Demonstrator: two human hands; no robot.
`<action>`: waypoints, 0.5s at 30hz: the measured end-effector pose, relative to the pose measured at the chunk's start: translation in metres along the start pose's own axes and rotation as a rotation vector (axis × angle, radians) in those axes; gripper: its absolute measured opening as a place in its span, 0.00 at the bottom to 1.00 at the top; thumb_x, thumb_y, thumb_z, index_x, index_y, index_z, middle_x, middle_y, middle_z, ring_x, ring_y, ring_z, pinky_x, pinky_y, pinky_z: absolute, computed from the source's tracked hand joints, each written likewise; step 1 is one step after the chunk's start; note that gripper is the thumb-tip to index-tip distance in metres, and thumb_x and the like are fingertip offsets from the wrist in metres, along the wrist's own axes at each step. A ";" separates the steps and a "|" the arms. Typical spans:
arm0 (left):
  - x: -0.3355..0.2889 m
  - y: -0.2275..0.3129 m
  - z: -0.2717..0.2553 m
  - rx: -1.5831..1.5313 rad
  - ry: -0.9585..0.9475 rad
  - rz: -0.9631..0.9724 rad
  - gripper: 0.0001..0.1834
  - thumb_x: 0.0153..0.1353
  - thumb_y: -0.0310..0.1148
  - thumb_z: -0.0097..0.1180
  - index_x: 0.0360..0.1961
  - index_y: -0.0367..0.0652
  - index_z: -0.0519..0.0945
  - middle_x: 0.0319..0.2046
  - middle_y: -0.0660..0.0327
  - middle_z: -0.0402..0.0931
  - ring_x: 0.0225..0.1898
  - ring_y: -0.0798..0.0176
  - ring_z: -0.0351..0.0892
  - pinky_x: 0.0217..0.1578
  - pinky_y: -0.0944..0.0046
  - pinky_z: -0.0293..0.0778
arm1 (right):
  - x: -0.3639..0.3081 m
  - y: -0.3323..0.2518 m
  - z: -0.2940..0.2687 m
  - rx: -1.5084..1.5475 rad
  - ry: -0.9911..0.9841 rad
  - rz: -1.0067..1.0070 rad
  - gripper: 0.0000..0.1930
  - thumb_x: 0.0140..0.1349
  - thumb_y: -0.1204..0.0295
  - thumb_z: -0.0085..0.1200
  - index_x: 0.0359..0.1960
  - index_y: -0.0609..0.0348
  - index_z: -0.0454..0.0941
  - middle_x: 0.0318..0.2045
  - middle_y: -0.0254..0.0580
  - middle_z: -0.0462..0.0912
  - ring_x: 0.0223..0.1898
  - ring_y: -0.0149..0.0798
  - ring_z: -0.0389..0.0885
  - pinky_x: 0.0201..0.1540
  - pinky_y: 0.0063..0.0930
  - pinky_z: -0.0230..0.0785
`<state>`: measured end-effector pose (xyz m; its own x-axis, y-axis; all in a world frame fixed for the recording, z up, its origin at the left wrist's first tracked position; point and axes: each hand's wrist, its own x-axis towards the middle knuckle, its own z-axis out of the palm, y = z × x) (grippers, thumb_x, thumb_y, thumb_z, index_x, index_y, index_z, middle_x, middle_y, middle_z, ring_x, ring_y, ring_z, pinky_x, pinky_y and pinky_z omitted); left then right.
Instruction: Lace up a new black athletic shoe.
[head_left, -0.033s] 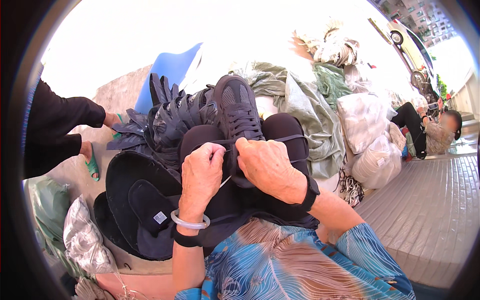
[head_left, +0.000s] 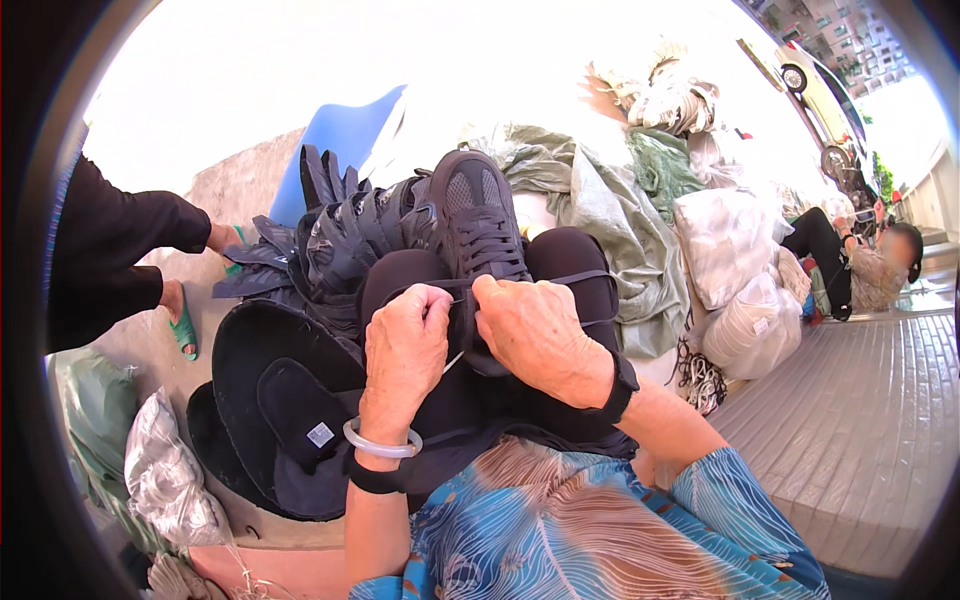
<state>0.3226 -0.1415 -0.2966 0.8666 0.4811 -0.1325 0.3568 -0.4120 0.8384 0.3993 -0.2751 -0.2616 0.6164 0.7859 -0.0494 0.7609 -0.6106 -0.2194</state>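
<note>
A dark shoe rests between my knees, toe pointing away, with laces threaded across its front. My left hand, wearing a pale bangle, is closed at the shoe's near left side. A thin pale stick pokes out below its fingers, and a fine tip shows by the thumb; the rest is hidden. My right hand pinches a black shoelace at the near end of the lacing. The loose lace loops over my right knee. What lies between the fingertips is partly covered.
Dark shoe uppers are stacked left of the shoe, beside a black padded seat. Green sheeting and white bags lie to the right. A person in green sandals stands left; another person sits far right.
</note>
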 end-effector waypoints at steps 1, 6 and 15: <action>0.000 0.000 0.001 0.040 0.007 0.028 0.10 0.61 0.32 0.54 0.36 0.36 0.82 0.26 0.50 0.80 0.30 0.55 0.82 0.33 0.61 0.73 | 0.001 0.000 0.001 -0.005 -0.005 -0.006 0.05 0.52 0.75 0.54 0.29 0.61 0.73 0.21 0.48 0.81 0.25 0.48 0.83 0.27 0.37 0.74; 0.007 0.001 0.001 0.027 -0.007 0.030 0.10 0.61 0.33 0.51 0.34 0.39 0.81 0.31 0.45 0.80 0.37 0.40 0.80 0.39 0.50 0.75 | -0.001 0.007 0.007 0.124 0.077 -0.021 0.06 0.55 0.72 0.55 0.29 0.60 0.73 0.22 0.47 0.81 0.26 0.50 0.82 0.30 0.41 0.72; 0.013 -0.003 0.000 0.054 -0.032 0.034 0.11 0.61 0.33 0.52 0.34 0.36 0.81 0.30 0.46 0.80 0.35 0.45 0.81 0.37 0.55 0.74 | 0.002 0.007 0.013 0.175 0.079 0.049 0.07 0.56 0.71 0.56 0.30 0.60 0.72 0.24 0.49 0.80 0.28 0.53 0.81 0.31 0.44 0.71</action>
<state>0.3327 -0.1342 -0.3006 0.8889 0.4415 -0.1221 0.3447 -0.4692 0.8131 0.4033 -0.2763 -0.2759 0.6708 0.7415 0.0115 0.6873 -0.6158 -0.3853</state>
